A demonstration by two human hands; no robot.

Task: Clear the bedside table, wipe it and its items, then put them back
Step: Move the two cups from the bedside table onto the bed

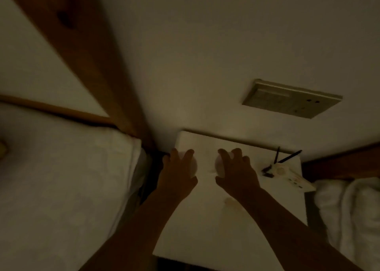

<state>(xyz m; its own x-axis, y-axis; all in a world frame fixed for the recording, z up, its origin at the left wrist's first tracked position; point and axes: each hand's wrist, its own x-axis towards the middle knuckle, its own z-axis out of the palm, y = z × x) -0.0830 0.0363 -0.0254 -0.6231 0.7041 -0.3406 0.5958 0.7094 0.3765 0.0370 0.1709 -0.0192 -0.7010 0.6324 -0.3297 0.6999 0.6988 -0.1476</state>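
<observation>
The white bedside table (pixel 216 229) stands between two beds in dim light. My left hand (pixel 177 174) is curled from above over a white round object (pixel 193 165), perhaps a cup, at the table's far left. Beside it, my right hand (pixel 238 173) covers a second white round object (pixel 218 165) the same way. Fingers and thumbs wrap around both, hiding most of each. A pale remote-like device (pixel 293 178) lies at the table's right edge, with two thin black sticks (pixel 287 157) rising behind it. A faint stain (pixel 232 202) marks the tabletop.
A white-sheeted bed (pixel 61 178) with a wooden headboard post (pixel 98 65) lies to the left. White bedding (pixel 349 213) is on the right. A switch and socket panel (pixel 292 98) is set in the wall above the table.
</observation>
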